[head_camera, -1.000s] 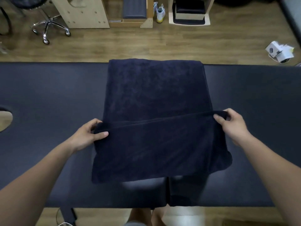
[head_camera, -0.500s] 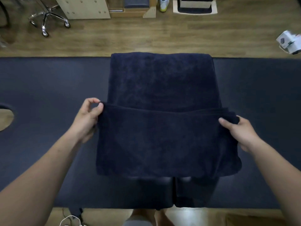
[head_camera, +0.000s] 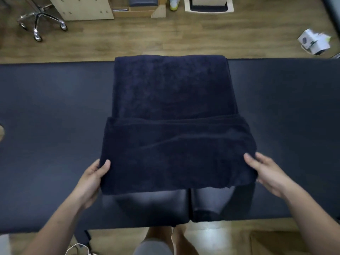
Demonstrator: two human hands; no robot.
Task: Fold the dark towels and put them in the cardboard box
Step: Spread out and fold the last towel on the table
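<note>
A dark navy towel (head_camera: 171,111) lies across the middle of the black padded table (head_camera: 46,126), its far end at the table's back edge. Its near part is folded up over itself into a thick band. My left hand (head_camera: 92,183) grips the near left corner of that band, thumb on top. My right hand (head_camera: 266,173) grips the near right corner, thumb on top and fingers under the cloth. A brown cardboard corner (head_camera: 276,242) shows on the floor at the bottom right; I cannot tell whether it is the box.
Beyond the table lies a wooden floor with a chrome chair base (head_camera: 38,21) at the far left, light wooden furniture (head_camera: 84,8) at the back, and a small white box (head_camera: 314,42) at the far right. A face hole (head_camera: 1,131) opens at the table's left edge.
Both hands let go of the towel's folded-over edge and moved toward me to the near corners of the fold, which they now grip. The folded band lies flat on the towel.
</note>
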